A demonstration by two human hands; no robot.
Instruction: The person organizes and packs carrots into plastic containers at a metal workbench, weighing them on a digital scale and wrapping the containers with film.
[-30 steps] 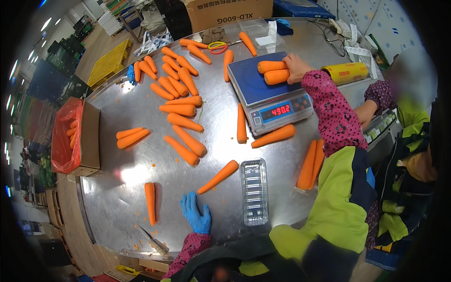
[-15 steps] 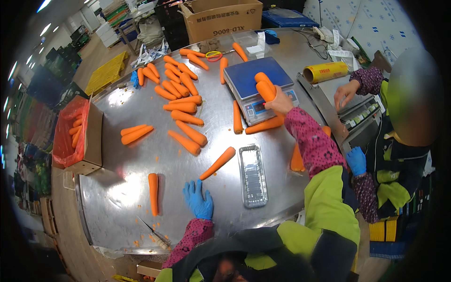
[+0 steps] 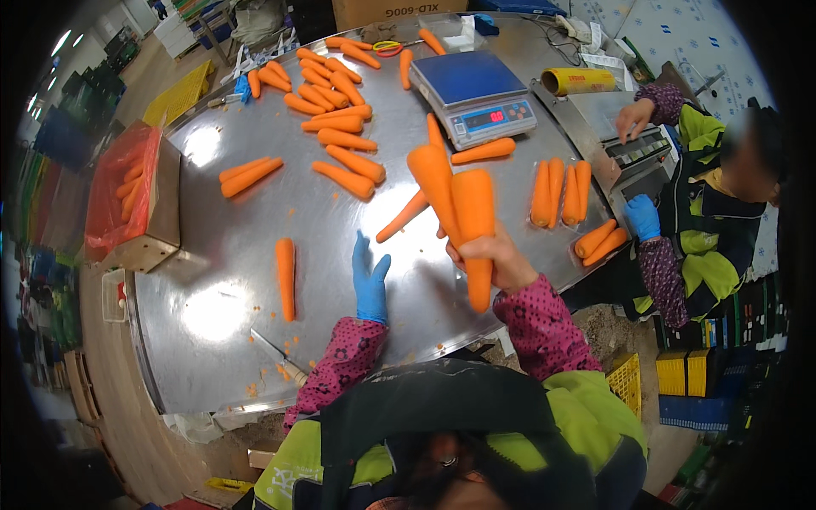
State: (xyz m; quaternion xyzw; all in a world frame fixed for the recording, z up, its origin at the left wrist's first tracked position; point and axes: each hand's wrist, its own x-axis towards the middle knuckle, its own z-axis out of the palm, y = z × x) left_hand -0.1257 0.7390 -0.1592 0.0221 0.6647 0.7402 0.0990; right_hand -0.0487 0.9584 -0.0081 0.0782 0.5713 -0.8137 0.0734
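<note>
My bare right hand [image 3: 503, 262] is closed round two large carrots [image 3: 473, 208], lifted above the near part of the steel table [image 3: 212, 357]. Their thick ends point away from me. My left hand [image 3: 371, 285], in a blue glove, has its fingers stretched out and holds nothing. Just beyond it lies a single carrot [image 3: 401, 217], partly hidden by the held ones. Farther off stands a weighing scale [image 3: 472, 76] with a bare blue plate and a lit red display. Another carrot [image 3: 483, 151] rests against its front.
Several loose carrots [image 3: 340, 140] lie across the far middle. Packed carrots [image 3: 557, 194] sit at the right, near a co-worker's gloved hand [image 3: 643, 217] and a yellow film roll [image 3: 578, 81]. A knife [image 3: 276, 355] lies front left, beside a red-lined carton [image 3: 161, 204] of carrots.
My right hand has brought the carrots from above the scale back toward me. My left hand has lifted and turned, fingers pointing away. The clear tray on the table no longer shows.
</note>
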